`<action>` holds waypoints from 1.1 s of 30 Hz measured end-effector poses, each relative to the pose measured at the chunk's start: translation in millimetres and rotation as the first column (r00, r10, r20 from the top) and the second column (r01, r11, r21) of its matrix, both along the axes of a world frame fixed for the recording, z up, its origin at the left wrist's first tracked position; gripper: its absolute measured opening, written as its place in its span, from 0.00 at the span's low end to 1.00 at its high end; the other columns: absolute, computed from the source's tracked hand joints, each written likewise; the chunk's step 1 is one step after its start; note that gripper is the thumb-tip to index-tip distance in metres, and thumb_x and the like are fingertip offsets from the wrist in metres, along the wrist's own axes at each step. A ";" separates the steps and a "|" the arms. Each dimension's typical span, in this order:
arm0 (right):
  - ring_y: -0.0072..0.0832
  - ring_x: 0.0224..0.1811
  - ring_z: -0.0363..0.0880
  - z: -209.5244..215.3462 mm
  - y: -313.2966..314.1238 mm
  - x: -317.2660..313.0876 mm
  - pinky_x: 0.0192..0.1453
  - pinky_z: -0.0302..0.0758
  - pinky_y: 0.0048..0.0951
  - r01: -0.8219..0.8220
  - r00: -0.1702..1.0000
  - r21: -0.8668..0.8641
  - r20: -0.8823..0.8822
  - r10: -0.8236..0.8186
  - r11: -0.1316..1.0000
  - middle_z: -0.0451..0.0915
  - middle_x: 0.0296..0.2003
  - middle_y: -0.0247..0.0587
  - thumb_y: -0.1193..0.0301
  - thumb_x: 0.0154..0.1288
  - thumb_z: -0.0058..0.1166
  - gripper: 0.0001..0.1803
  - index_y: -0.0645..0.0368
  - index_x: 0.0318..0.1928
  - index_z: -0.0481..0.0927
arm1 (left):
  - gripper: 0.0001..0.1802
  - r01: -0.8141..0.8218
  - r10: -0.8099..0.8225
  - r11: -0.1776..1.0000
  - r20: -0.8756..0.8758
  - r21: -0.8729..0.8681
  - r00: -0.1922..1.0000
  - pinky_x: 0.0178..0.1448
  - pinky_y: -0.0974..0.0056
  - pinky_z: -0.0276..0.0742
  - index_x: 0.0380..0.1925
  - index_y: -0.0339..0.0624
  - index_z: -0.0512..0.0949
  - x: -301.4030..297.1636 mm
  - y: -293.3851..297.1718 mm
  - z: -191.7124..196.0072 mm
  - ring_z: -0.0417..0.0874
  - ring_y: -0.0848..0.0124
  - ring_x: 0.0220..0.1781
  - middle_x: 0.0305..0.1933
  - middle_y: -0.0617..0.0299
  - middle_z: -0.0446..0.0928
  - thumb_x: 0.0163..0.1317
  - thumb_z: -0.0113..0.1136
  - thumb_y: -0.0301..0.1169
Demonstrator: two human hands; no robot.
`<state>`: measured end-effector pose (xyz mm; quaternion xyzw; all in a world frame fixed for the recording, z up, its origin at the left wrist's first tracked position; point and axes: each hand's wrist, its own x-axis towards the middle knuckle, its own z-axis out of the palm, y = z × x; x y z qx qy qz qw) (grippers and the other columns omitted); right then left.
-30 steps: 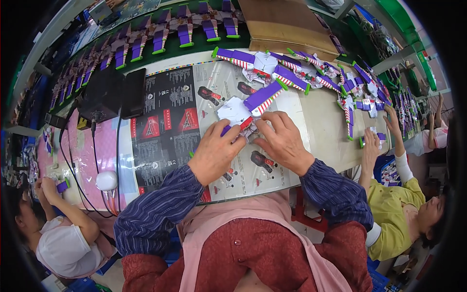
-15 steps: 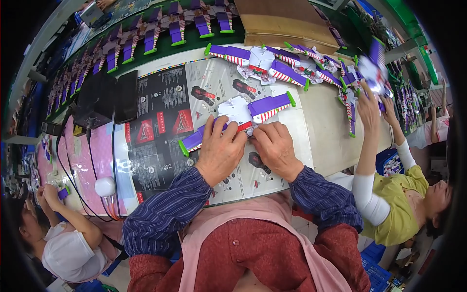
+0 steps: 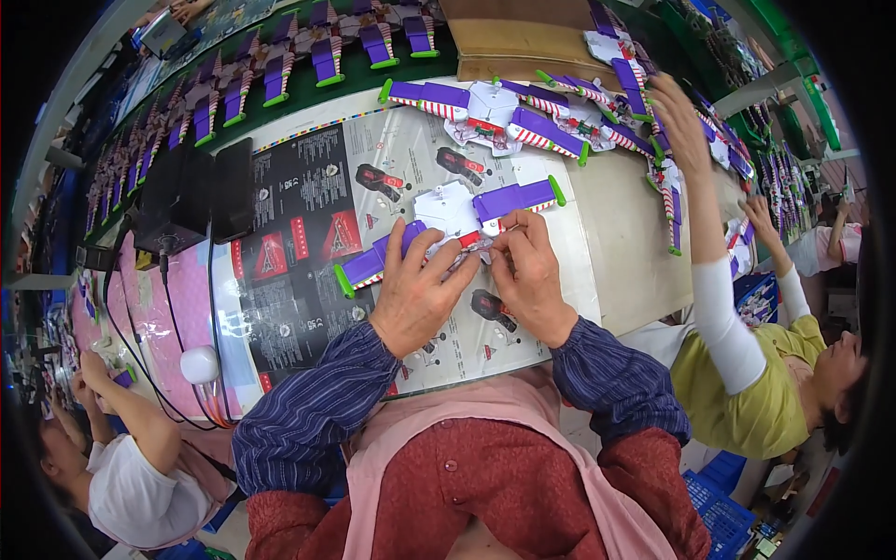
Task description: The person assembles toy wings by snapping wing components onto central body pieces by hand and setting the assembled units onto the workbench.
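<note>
A winged toy part (image 3: 446,207) lies in front of me, with a white hexagonal centre, purple wings, red-striped edges and green tips. My left hand (image 3: 415,285) rests over its left wing and centre, fingers bent and pressing the lower edge. Close beside it, my right hand (image 3: 530,275) pinches at the same lower edge, under the right wing. Whatever is between those fingertips is too small to make out. Beneath the toy is a printed sheet (image 3: 308,299), black on one side and grey on the other.
More winged toy parts (image 3: 546,131) are heaped ahead and to the right, by a brown cardboard box (image 3: 523,42). Rows of them stand on a green conveyor (image 3: 364,70). At left are a black box (image 3: 173,201), cables and a white device (image 3: 200,364). Co-workers sit on both sides.
My right hand's fingers have lifted and bunched at the toy's lower edge; my left fingers have spread slightly. The right co-worker has set a winged part toward the far pile.
</note>
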<state>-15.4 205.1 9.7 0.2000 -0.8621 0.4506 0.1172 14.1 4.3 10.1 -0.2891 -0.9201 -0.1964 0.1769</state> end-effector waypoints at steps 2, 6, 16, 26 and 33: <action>0.45 0.44 0.83 3.0 -0.8 -2.0 0.45 0.82 0.41 0.001 1.000 0.027 -0.017 0.000 1.000 0.75 0.52 0.53 0.87 0.60 0.60 0.07 0.70 0.39 0.78 | 0.21 -0.010 0.011 1.000 -0.021 0.011 1.000 0.78 0.27 0.57 0.57 0.48 0.84 0.2 0.5 -1.3 0.74 0.57 0.66 0.55 0.61 0.77 0.62 0.64 0.29; 0.44 0.44 0.84 5.6 1.2 -6.1 0.44 0.82 0.39 -0.012 0.999 0.086 -0.033 0.015 0.996 0.75 0.52 0.53 0.87 0.60 0.60 0.07 0.70 0.40 0.79 | 0.22 -0.035 0.035 0.998 0.002 -0.043 0.999 0.78 0.27 0.57 0.58 0.47 0.84 1.5 7.0 2.6 0.74 0.56 0.64 0.55 0.62 0.76 0.62 0.63 0.29; 0.37 0.38 0.83 4.9 13.1 -15.3 0.36 0.82 0.34 -0.020 0.993 0.050 0.121 0.014 0.999 0.76 0.50 0.47 0.81 0.60 0.64 0.06 0.68 0.36 0.80 | 0.29 -0.066 0.064 0.991 -0.022 -0.116 0.998 0.77 0.27 0.58 0.59 0.51 0.84 2.8 13.9 0.3 0.73 0.58 0.61 0.55 0.64 0.75 0.53 0.72 0.28; 0.52 0.42 0.85 10.2 -2.2 -10.4 0.39 0.83 0.47 0.069 0.997 0.192 -0.053 -0.060 0.979 0.79 0.47 0.52 0.79 0.63 0.62 0.13 0.58 0.48 0.80 | 0.26 -0.148 0.148 0.973 -0.014 -0.180 0.989 0.76 0.26 0.59 0.59 0.47 0.84 12.2 8.1 5.4 0.73 0.56 0.63 0.57 0.60 0.78 0.58 0.63 0.33; 0.51 0.35 0.82 9.8 22.8 -11.2 0.36 0.77 0.50 0.070 0.987 0.384 -0.163 -0.007 0.921 0.78 0.35 0.50 0.79 0.69 0.60 0.04 0.60 0.40 0.78 | 0.18 -0.130 0.128 0.987 -0.019 -0.099 0.992 0.76 0.22 0.58 0.54 0.44 0.84 10.6 35.7 -1.8 0.75 0.56 0.62 0.55 0.60 0.77 0.65 0.58 0.32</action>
